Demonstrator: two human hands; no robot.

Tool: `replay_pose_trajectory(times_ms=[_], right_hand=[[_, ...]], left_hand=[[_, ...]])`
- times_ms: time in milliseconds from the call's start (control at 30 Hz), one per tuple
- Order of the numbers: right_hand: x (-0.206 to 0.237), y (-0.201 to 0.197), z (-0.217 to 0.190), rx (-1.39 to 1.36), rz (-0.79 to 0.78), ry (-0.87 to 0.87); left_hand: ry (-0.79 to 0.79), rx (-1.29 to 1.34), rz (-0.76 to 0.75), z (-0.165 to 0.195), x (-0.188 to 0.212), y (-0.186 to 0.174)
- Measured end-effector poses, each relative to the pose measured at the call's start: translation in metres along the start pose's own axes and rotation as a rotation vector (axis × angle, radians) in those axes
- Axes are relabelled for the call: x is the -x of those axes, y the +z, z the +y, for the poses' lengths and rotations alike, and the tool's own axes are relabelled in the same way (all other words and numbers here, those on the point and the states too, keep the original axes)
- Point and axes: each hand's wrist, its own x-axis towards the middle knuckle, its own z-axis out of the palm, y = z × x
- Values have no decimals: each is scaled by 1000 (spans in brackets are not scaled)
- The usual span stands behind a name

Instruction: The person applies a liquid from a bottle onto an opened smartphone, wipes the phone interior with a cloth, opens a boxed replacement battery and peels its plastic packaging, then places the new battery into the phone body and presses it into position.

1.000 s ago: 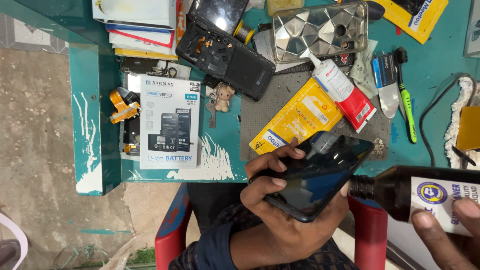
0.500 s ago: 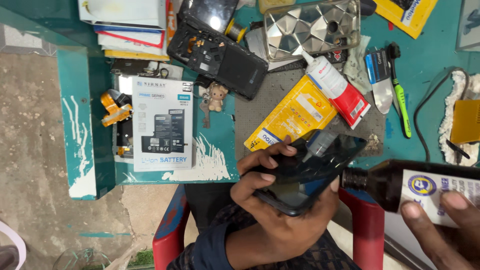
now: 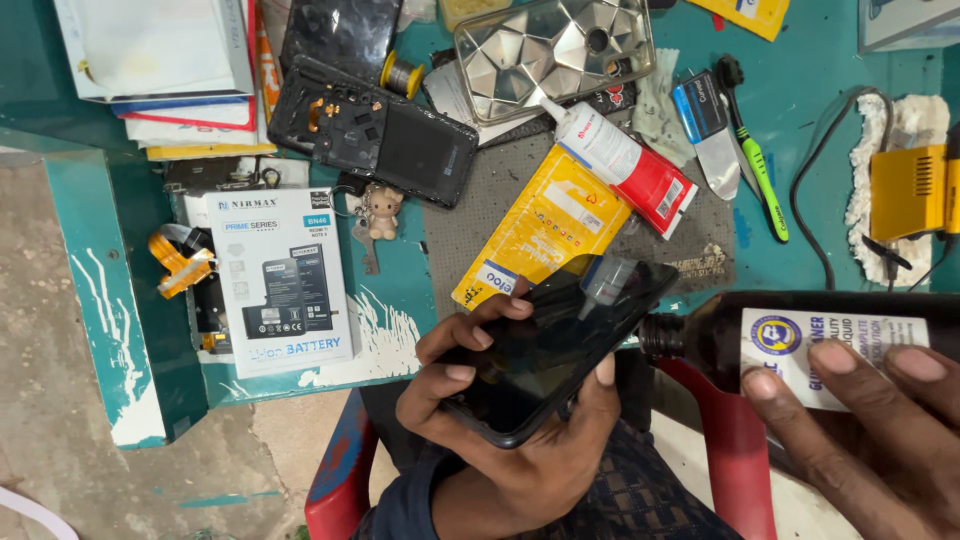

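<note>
- Left hand (image 3: 500, 440) is clamped round a black smartphone (image 3: 555, 345), fingers curled over its near edge and thumb on the far side, holding it tilted above the lap at the table's front edge.
- Right hand (image 3: 860, 430) grips a dark bottle with a white label (image 3: 790, 340) laid on its side; the open neck now sits just beside the phone's right edge, closer than a second ago, so liquid could reach the glass.
- Behind them on the teal table (image 3: 850, 60) lie a yellow packet (image 3: 550, 235), a red-and-white glue tube (image 3: 625, 170), a white battery box (image 3: 280, 280) and a green-handled brush (image 3: 755, 150).
</note>
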Motion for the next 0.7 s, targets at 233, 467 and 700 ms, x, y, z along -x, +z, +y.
replay_pose_trajectory(times_ms=[233, 467, 700], right_hand=[[-3, -3, -1, -16, 74, -17], [-10, -8, 0, 53, 116, -9], [-13, -14, -1, 1, 227, -138]], left_hand=[[5, -47, -58, 3, -1, -6], [0, -51, -64, 2, 2, -7], [-12, -26, -87, 3, 3, -8]])
